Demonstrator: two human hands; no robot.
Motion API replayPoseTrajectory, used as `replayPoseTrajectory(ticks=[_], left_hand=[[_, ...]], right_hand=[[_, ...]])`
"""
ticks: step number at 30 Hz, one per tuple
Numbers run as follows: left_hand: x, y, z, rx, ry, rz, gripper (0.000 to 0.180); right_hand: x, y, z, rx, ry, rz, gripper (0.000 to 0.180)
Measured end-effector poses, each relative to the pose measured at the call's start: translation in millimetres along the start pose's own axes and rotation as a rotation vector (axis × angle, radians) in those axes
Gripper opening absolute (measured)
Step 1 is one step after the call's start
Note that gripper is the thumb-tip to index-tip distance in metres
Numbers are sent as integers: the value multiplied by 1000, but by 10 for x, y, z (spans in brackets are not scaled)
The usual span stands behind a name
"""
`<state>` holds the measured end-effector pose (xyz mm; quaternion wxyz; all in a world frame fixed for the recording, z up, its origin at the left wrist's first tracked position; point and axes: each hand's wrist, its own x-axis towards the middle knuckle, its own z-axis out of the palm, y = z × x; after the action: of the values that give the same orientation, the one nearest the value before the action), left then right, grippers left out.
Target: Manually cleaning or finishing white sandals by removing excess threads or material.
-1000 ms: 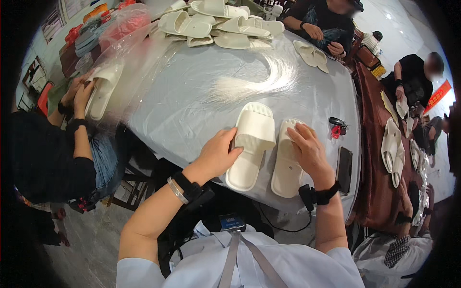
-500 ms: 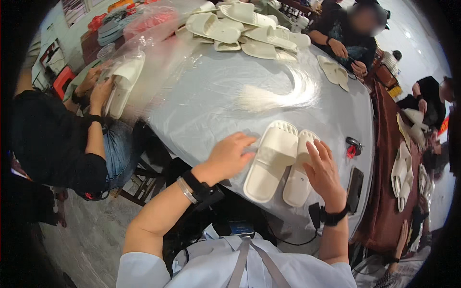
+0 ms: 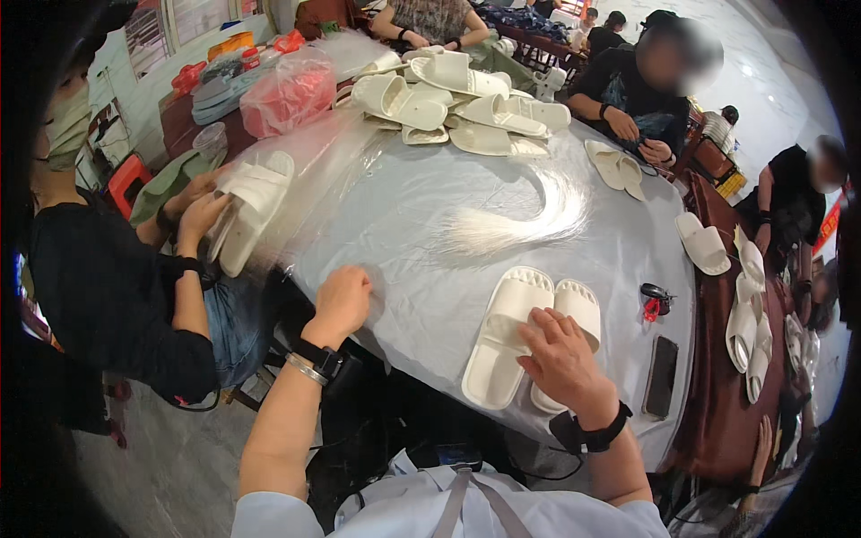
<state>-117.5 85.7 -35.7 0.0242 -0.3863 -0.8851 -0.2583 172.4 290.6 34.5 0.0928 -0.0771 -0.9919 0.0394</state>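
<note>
A pair of cream slippers lies side by side at the near edge of the table: the left slipper (image 3: 495,368) in full view, the right slipper (image 3: 578,309) partly covered. Over them rests my right hand (image 3: 565,363), fingers extended across the inner side of the pair; it looks open, without a grip around either slipper. My left hand (image 3: 343,300) is apart from the slippers, above the table's near left edge. Its back faces up and its fingers bend out of sight. A bundle of thin clear strands (image 3: 529,220) curves across the table beyond the pair.
Many cream slippers (image 3: 448,99) are heaped at the far side. At left, a co-worker holds a slipper pair (image 3: 253,215) beside clear plastic film (image 3: 323,161). A phone (image 3: 661,377) and keys (image 3: 656,300) lie right. More slippers (image 3: 749,314) sit on a brown surface.
My left hand has moved left, away from the slippers, and its fingers have curled. My right hand has shifted left onto the pair. The slippers now lie closer together.
</note>
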Motion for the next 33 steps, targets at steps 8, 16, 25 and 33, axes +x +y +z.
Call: replayPoseTrajectory(ticks=[8,16,25,33], left_hand=[[125,-251,-268,-525,198,-189,10],[111,329,-1164,-1726,190,171,12],[-48,1072,-939,-777,-329,182,3],[-148,1356,-731,-831,-692,393,4]], right_hand=[[-76,-38,73,-11,-40,46,43],[-94,-11,129,-25,-8,56,42],[-31,-95,27,187,167,-16,49],[229,-340,-58,389,401,-289,33]])
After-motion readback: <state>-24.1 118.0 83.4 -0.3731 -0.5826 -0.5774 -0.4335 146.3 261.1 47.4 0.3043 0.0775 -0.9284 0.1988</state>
